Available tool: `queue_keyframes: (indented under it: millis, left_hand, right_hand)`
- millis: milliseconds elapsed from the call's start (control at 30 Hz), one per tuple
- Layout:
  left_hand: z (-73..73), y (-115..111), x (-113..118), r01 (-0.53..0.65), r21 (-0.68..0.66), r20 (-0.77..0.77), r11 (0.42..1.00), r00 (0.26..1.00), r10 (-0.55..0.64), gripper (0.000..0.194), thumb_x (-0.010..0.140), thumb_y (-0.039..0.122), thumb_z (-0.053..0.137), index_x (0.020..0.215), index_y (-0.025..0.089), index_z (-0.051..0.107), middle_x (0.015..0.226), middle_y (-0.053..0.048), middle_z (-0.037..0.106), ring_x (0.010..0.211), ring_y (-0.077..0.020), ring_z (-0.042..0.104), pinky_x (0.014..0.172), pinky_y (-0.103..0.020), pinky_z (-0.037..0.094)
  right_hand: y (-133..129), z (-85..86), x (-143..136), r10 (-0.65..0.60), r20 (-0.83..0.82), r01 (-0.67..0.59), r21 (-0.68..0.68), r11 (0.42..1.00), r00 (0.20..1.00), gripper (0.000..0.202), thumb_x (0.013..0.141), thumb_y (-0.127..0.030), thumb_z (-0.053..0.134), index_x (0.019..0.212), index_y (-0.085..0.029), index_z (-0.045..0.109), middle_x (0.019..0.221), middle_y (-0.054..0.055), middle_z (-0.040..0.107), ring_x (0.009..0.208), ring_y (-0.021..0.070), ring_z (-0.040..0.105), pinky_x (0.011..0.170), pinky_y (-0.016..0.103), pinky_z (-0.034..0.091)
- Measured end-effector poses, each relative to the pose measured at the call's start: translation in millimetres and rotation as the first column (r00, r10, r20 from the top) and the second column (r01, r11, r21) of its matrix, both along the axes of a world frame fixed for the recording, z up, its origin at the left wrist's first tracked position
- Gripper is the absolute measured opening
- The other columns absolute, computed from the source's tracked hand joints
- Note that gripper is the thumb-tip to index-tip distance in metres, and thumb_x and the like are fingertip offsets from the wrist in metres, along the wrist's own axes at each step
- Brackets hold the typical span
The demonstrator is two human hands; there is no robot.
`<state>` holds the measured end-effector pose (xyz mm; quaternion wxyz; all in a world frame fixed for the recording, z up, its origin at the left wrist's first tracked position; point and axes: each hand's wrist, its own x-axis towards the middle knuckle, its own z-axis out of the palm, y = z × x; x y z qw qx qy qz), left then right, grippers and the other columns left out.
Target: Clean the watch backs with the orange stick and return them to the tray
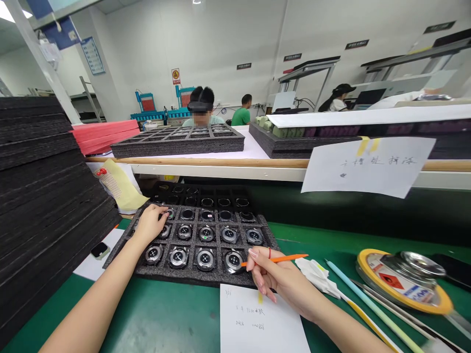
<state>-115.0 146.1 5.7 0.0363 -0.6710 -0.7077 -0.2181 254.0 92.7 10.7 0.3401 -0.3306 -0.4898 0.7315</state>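
My left hand [151, 226] reaches to the left part of a black foam tray [217, 280], its fingertips closed on a round watch case [170, 214] in a rear compartment. Between the fingers of my right hand [274, 277] is a thin orange plastic stick [289, 257], held at the tray's front right corner. The stick's left tip lies over the edge of another watch case [233, 261]. More watch cases fill the compartments in rows, mostly with dark round centres and silvery rings upward.
A sheet with handwriting [263, 326] lies before the tray. To the right are a crumpled tissue [317, 275], a pale blue stick [353, 282] and a yellow-rimmed solvent dispenser [403, 279]. Stacked black foam [44, 206] rises at left. A shelf [221, 169] overhangs the back; people sit beyond.
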Motion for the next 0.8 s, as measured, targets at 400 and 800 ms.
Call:
queue_keyframes:
  millis: [400, 800]
  left_hand:
    - [12.7, -9, 9, 0.015, 0.005, -0.063, 1.0, 0.998, -0.014, 0.027, 0.093, 0.023, 0.056, 0.113, 0.019, 0.074, 0.1, -0.009, 0.076, 0.099, -0.0259, 0.067, 0.092, -0.041, 0.052]
    - [18.4, -3, 15, 0.051, 0.118, -0.059, 0.992, 0.997, -0.044, 0.036, 0.081, 0.048, 0.039, 0.097, 0.036, 0.069, 0.095, 0.007, 0.079, 0.105, -0.0352, 0.067, 0.097, -0.049, 0.053]
  right_hand:
    - [1, -2.3, -1, -0.001, -0.008, 0.001, -0.005, 1.0, 1.0, 0.052, 0.075, -0.066, 0.075, 0.071, -0.016, 0.061, 0.048, -0.004, 0.053, 0.04, 0.0077, 0.048, 0.034, 0.016, 0.038]
    - [14, -5.7, -8, -0.004, -0.056, 0.007, 0.062, 0.998, 0.998, 0.055, 0.072, -0.067, 0.076, 0.068, -0.014, 0.064, 0.046, -0.003, 0.058, 0.035, 0.0076, 0.051, 0.034, 0.017, 0.038]
